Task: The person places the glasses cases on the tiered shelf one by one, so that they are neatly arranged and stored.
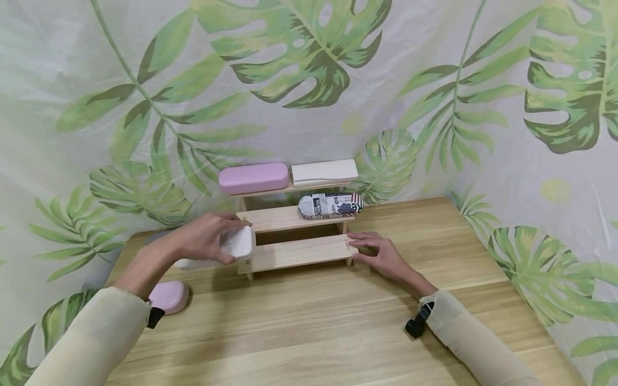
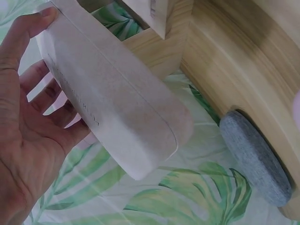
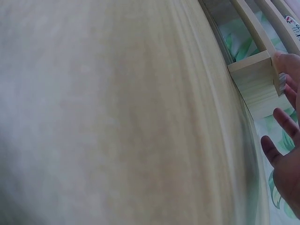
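Observation:
My left hand [image 1: 207,236] grips a white glasses case [image 1: 240,243] at the left end of a light wooden three-tier shelf [image 1: 294,253]. In the left wrist view the white case [image 2: 112,89] shows a seam along its side, with the thumb on one edge and the fingers beneath. My right hand [image 1: 381,257] touches the right end of the lowest tier, fingers fairly straight; in the right wrist view its lower fingers are spread away from the wood. A newsprint-patterned glasses case [image 1: 330,206] lies on the middle tier's right half. A pink case [image 1: 253,178] and a white folded case [image 1: 324,172] rest on top.
Another pink case [image 1: 170,296] lies on the wooden table [image 1: 309,332], partly behind my left forearm. A grey fabric case [image 2: 255,157] sits near the table edge in the left wrist view. Leaf-patterned cloth [image 1: 309,80] hangs behind the shelf.

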`<state>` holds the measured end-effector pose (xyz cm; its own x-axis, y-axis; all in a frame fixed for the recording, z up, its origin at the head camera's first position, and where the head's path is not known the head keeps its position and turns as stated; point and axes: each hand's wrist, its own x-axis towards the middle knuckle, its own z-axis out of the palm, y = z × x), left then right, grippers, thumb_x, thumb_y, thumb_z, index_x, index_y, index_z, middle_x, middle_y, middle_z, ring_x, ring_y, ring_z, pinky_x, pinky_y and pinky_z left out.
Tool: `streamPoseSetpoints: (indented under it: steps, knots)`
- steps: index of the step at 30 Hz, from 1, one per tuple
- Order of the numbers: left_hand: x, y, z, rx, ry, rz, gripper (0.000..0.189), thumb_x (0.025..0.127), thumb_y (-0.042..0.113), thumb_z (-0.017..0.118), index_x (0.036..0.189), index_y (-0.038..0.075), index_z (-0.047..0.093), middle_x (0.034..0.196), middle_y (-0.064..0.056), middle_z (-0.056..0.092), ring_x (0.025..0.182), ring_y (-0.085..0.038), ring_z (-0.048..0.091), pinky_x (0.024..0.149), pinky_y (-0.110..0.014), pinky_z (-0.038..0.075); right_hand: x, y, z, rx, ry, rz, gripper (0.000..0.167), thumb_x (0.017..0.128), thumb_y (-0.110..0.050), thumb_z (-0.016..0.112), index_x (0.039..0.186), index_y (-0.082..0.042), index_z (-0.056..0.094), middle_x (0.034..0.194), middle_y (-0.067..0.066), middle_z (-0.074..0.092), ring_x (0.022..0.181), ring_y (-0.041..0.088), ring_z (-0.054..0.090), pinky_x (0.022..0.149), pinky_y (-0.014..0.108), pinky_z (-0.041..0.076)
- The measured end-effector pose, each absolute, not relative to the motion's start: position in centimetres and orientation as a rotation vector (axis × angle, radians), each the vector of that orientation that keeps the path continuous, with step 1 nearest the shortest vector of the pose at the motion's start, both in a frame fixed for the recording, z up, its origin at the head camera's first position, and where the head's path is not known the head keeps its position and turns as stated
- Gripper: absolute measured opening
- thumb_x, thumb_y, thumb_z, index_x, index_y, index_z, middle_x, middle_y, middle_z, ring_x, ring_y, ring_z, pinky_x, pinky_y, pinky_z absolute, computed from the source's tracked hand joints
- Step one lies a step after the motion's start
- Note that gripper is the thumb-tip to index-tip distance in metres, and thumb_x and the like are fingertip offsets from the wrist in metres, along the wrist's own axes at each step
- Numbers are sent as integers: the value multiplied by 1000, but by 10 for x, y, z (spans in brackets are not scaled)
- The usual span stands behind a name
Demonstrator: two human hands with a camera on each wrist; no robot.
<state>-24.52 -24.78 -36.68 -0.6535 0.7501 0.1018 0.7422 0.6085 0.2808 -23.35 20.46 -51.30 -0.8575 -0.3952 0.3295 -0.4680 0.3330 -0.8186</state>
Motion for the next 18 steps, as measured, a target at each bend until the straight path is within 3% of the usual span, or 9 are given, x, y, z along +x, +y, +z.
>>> streamPoseSetpoints:
  steps: [13,18]
  knots:
    - [-270,-233,-363,1333,2847,416,73,69,24,88,133,-6,69,109,-15,70,83,-18,57,67,-30,48,-234,205,-515,824,-2499,1561,36,90,0,80,126,5,73,146,20,63,140,41,53,120,63,30]
    - [-279,-228,-366,1299,2858,390,76,69,29,90,133,-7,69,114,-20,72,86,-21,61,68,-33,49,-233,204,-515,825,-2491,1558,36,90,2,80,125,6,73,145,21,64,139,41,53,119,62,31]
